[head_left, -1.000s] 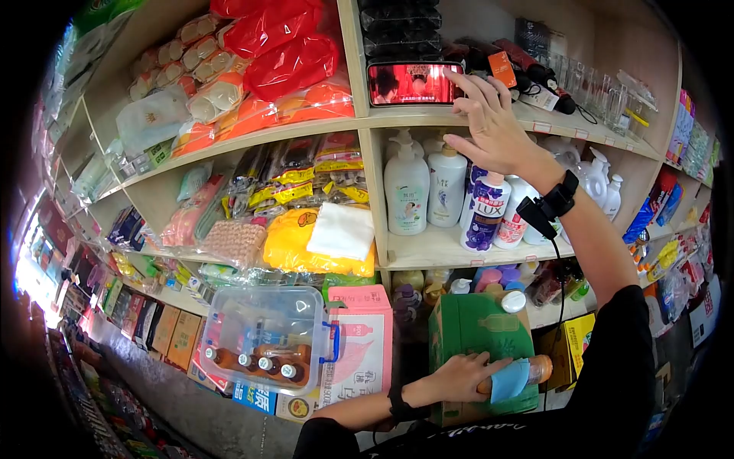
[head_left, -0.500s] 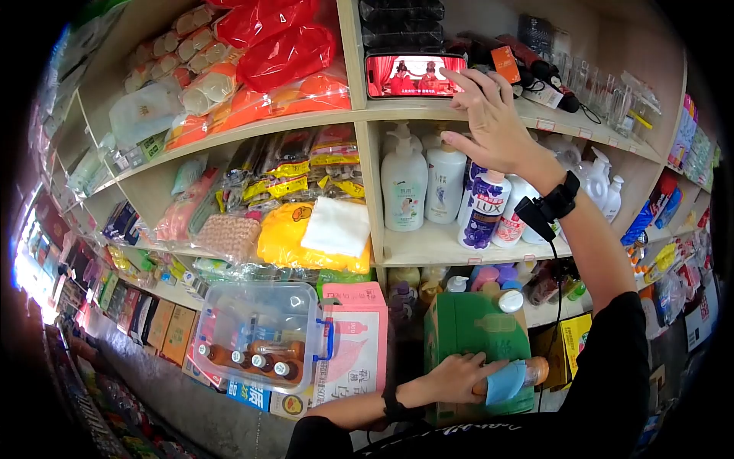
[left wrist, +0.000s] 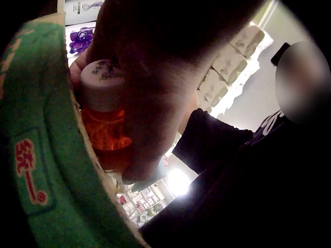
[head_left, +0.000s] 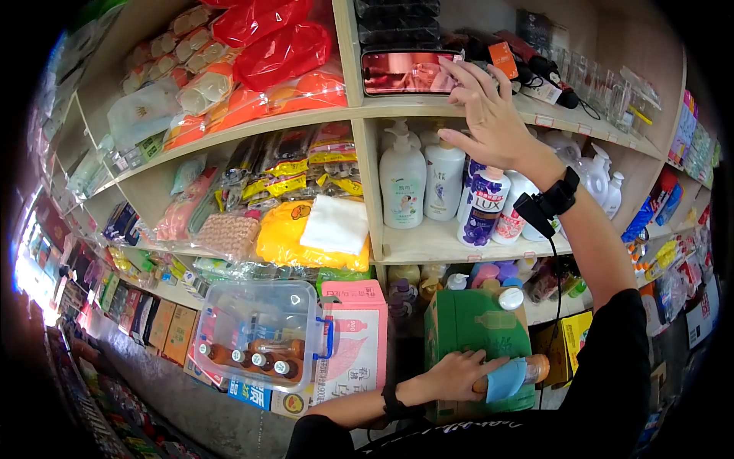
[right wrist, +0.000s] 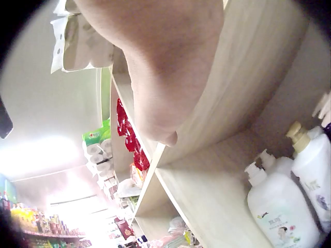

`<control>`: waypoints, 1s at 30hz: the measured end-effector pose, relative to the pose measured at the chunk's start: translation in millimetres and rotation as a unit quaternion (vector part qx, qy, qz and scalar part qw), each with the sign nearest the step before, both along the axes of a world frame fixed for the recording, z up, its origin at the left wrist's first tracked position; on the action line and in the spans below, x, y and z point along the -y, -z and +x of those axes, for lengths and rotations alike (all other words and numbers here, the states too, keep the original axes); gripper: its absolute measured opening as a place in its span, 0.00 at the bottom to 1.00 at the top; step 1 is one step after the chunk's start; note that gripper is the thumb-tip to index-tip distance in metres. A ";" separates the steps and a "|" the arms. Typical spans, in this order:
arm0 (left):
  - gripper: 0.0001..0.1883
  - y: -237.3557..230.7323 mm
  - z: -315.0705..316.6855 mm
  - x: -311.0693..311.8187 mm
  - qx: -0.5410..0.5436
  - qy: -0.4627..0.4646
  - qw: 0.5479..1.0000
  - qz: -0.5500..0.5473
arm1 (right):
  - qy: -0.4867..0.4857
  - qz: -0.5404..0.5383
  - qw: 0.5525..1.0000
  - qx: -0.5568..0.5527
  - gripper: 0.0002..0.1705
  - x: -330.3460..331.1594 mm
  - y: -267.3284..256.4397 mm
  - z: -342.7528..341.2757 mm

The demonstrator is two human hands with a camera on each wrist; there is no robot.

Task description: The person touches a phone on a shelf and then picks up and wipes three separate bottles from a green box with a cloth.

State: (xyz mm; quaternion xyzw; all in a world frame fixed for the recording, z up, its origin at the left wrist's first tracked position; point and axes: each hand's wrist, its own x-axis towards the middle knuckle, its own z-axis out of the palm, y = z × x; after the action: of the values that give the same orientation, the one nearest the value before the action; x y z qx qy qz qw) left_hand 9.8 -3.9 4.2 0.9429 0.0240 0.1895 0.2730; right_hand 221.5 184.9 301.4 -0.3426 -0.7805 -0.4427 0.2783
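Observation:
My right hand [head_left: 493, 115] is raised to the upper shelf, its fingertips at the right end of a phone [head_left: 405, 73] that lies on its long side with a lit, reddish picture. In the right wrist view the hand [right wrist: 165, 77] covers the phone. Down at the green carton [head_left: 478, 325], my left hand [head_left: 459, 376] holds a bottle [head_left: 539, 369] lying sideways with a light-blue cloth [head_left: 506, 380] round it. The left wrist view shows the white cap [left wrist: 103, 85] and orange contents of the bottle, partly hidden behind the hand.
White pump bottles [head_left: 403, 183] and a purple-and-white LUX bottle [head_left: 485, 206] stand on the shelf below the phone. A clear plastic bin [head_left: 298, 306] with several brown bottles [head_left: 264, 361] is left of a pink carton [head_left: 355, 336]. Glasses [head_left: 585, 84] stand at upper right.
The picture on the phone screen has changed. Shelves and bin have shifted slightly up and left in the head view. Both hands keep nearly the same pose.

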 end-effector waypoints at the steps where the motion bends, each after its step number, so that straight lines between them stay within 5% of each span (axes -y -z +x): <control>1: 0.55 -0.4 0.1 -0.3 0.001 0.000 1.000 0.001 | 0.001 -0.003 1.000 -0.002 0.29 -0.2 0.1 0.2; 30: 0.54 -4.2 -1.6 -1.4 -0.027 0.010 1.000 -0.005 | 0.009 -0.034 0.999 0.000 0.29 -0.9 -0.4 1.2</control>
State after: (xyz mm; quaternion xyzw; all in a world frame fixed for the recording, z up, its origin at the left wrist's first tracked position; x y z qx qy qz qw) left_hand 8.2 -2.4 8.4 0.9466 0.0230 0.1606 0.2786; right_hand 222.6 185.8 301.9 -0.3585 -0.7920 -0.4188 0.2623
